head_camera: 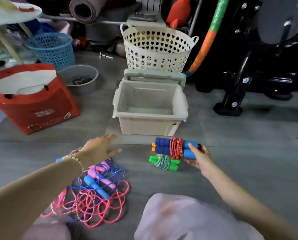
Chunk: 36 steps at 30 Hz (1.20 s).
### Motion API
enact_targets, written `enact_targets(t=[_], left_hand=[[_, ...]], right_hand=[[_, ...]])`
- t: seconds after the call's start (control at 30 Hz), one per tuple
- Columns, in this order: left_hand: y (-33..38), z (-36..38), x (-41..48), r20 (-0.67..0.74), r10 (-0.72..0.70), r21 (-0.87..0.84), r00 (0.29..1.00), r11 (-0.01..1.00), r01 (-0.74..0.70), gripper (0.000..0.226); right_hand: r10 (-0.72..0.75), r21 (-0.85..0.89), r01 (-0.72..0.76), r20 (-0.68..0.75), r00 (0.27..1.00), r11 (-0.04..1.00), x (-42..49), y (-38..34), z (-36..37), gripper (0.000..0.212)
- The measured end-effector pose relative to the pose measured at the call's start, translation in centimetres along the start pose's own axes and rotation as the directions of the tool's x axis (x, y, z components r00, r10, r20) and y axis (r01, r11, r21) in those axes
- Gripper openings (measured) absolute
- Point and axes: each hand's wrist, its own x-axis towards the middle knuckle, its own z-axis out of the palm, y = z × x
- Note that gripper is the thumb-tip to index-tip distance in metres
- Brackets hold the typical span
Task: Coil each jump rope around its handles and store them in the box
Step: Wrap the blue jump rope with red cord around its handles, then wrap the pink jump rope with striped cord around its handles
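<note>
Right hand (198, 156) is gripping the coiled blue-handled rope (176, 148), handles lying crosswise just short of the box (150, 125)'s near wall, box straight ahead; left hand (98, 148) is hovering open-fingered above the tangle (99, 196).

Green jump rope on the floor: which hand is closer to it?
Right. The right hand holds the blue-handled rope right next to the green jump rope; the left hand hovers open farther away, by the tangled ropes.

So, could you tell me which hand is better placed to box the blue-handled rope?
The right hand: it grips the blue-handled rope near the open box; the left hand holds nothing.
</note>
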Motion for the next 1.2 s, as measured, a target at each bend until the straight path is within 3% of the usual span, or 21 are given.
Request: enact_targets(t=[0.2,0.33,0.47,0.6,0.83,0.9,0.97,1.1,1.2], left_hand=[[0.3,11.2,3.2,0.180,-0.076,0.097,0.981,0.994,0.059,0.057],[1.0,16.3,4.5,0.249,-0.048,0.105,0.967,0.994,0.023,0.058],[0.9,18.3,5.6,0.259,-0.077,0.040,0.963,0.997,0.069,0.056],[0.4,18.8,6.0,0.228,-0.092,0.005,0.969,0.996,0.093,0.051],[-1.7,17.0,5.1,0.184,-0.109,-0.034,0.977,0.993,0.117,0.049],[-2.6,15.6,4.6,0.165,-0.125,-0.005,0.978,0.992,0.127,0.050],[-3.9,13.8,3.9,0.140,-0.125,0.024,0.982,0.992,0.123,0.053],[-7.6,9.0,1.8,0.111,-0.107,0.087,0.988,0.991,0.097,0.052],[-11.7,6.0,-0.2,0.087,-0.197,0.100,0.977,0.977,0.188,0.048]], right_hand=[[0.164,-0.032,-0.164,-0.002,0.986,0.986,4.1,11.2,0.3,0.015],[0.192,-0.004,-0.192,0.023,0.981,0.981,6.7,15.2,1.5,0.017],[0.106,-0.141,-0.099,0.039,0.994,0.985,8.7,16.9,1.9,0.023],[-0.083,-0.484,0.061,-0.025,0.996,0.873,10.0,18.8,1.2,0.028],[-0.152,-0.591,0.136,0.022,0.988,0.795,10.3,17.5,0.0,0.039],[-0.172,-0.621,0.182,0.077,0.982,0.762,9.9,14.8,0.3,0.043],[-0.178,-0.664,0.286,0.227,0.957,0.691,9.2,11.0,1.5,0.043],[-0.181,-0.658,0.534,0.528,0.830,0.531,7.1,2.2,7.1,0.036],[-0.121,-0.655,0.610,0.631,0.766,0.446,5.1,-2.7,14.0,0.035]])
